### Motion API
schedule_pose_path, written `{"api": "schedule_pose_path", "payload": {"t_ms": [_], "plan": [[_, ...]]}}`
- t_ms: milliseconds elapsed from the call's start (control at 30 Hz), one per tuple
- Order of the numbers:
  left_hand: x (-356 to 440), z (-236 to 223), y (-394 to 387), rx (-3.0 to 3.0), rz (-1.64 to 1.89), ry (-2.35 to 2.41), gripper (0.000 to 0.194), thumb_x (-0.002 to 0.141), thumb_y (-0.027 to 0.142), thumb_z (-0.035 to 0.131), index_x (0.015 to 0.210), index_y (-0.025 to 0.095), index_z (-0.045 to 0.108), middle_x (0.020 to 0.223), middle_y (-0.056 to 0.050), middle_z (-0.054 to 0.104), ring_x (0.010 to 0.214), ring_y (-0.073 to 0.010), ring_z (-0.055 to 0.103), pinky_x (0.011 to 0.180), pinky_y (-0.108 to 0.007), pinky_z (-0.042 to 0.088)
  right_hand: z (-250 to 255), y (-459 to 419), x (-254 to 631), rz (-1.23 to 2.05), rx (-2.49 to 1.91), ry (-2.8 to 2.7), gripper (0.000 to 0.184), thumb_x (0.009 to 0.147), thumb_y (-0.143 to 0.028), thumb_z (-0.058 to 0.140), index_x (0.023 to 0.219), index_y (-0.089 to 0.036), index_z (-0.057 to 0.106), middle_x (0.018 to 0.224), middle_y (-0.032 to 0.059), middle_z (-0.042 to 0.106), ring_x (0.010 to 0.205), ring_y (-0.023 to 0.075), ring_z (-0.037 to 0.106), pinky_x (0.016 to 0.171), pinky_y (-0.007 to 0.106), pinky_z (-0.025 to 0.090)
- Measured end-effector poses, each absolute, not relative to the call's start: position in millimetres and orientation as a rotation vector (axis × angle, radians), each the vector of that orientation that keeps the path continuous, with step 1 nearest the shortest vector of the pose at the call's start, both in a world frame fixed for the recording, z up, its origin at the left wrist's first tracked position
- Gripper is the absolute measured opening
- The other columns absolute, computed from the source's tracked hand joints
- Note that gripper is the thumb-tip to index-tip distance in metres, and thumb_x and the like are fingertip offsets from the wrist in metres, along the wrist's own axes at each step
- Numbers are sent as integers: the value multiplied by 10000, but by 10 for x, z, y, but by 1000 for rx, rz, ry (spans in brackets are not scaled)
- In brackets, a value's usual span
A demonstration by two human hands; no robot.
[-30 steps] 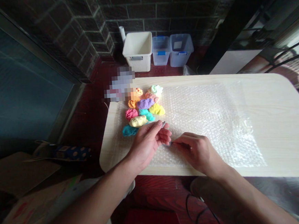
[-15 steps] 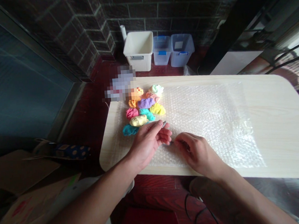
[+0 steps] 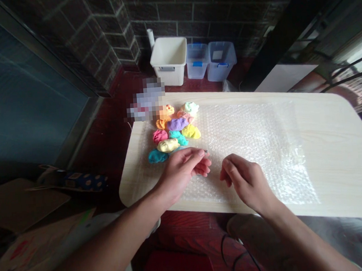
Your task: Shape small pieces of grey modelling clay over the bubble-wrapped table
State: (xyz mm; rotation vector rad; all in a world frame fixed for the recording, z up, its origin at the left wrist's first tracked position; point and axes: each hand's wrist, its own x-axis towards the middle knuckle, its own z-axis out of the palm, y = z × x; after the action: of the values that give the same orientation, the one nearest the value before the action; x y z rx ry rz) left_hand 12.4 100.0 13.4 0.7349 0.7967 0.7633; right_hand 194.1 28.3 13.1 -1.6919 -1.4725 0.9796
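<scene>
My left hand (image 3: 188, 168) is over the bubble wrap (image 3: 246, 130), just right of the coloured lumps, its thumb pressed to the forefinger. A tiny grey tip shows at the pinch; its kind cannot be made out. My right hand (image 3: 243, 178) hangs to the right, apart from the left, fingers curled and thumb pressed against them; whatever they hold, if anything, is hidden. Several soft, crumpled lumps like modelling clay lie together on the wrap's left side, among them a purple lump (image 3: 177, 124), a yellow lump (image 3: 191, 131), a cream lump (image 3: 168, 145) and a teal lump (image 3: 157, 155).
The bubble wrap lies on a pale wooden table (image 3: 335, 152). Beyond its far edge a white bin (image 3: 169, 65) and two clear boxes, one a blue-latched box (image 3: 222, 59), stand on the floor. Cardboard (image 3: 23, 206) is at lower left. A blurred-out patch (image 3: 147, 100) covers the table's far left corner.
My right hand has drawn slightly away from the left, widening the gap between them. A thin dark bit seen between the hands earlier no longer shows. My left hand has shifted slightly right.
</scene>
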Motion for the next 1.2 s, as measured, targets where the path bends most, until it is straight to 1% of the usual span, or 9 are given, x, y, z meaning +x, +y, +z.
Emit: {"api": "schedule_pose_path", "payload": {"t_ms": [133,267,433,700,867,900,1000,1100,1200], "plan": [[121,145,977,952,696,780,176,874,300,786,931,134,776,804,-70,739,688,-150,661,665,-266,523,141,255,1912,929,-1569,-1363,245,994,-387,666,884,-182,744,699,35,706,536,144,594,492,275,459],[111,128,966,1013,677,751,126,873,248,782,947,146,784,786,-51,730,697,-143,653,677,-250,516,177,259,1892,836,-1380,-1234,52,922,-238,772,962,-226,802,831,38,731,621,148,633,539,280,514],[98,129,972,1098,638,701,143,930,268,717,911,144,785,748,-41,687,709,-144,616,688,-250,483,201,267,1912,782,-1324,-1431,199,935,-144,743,1058,-274,831,875,46,748,754,188,689,678,334,570],[99,138,983,1145,604,686,226,976,312,658,909,133,780,749,-48,679,704,-145,604,681,-247,477,241,243,1903,623,-1348,-1648,215,968,-119,675,1096,-246,792,921,60,758,822,213,712,710,349,563],[104,131,977,1105,601,717,186,957,295,688,902,131,754,772,-46,707,720,-140,650,684,-231,515,186,182,1873,672,-1462,-1552,86,1037,-211,588,1068,-212,668,855,47,716,673,169,663,625,323,528],[103,127,977,1104,603,719,184,956,297,692,907,130,751,780,-47,712,726,-140,659,685,-230,522,176,175,1869,716,-1471,-1477,99,1061,-248,549,1050,-213,641,836,40,703,640,158,646,593,312,510],[103,114,978,1102,627,725,213,962,310,686,873,122,733,776,-42,704,710,-129,653,670,-223,527,174,186,1865,833,-1483,-1341,312,1109,-343,447,879,-213,613,723,17,660,575,135,601,547,292,462],[111,106,979,1066,658,736,235,963,326,686,865,115,720,764,-42,696,675,-119,638,637,-221,520,196,237,1872,934,-1485,-1248,397,1083,-397,520,743,-208,603,617,-2,621,534,124,571,531,280,448],[122,105,980,1012,669,757,235,954,329,696,898,103,725,782,-60,713,662,-121,645,623,-227,523,189,286,1887,1024,-1445,-1106,232,985,-380,702,847,-195,686,671,8,681,562,131,610,520,264,471]]}}
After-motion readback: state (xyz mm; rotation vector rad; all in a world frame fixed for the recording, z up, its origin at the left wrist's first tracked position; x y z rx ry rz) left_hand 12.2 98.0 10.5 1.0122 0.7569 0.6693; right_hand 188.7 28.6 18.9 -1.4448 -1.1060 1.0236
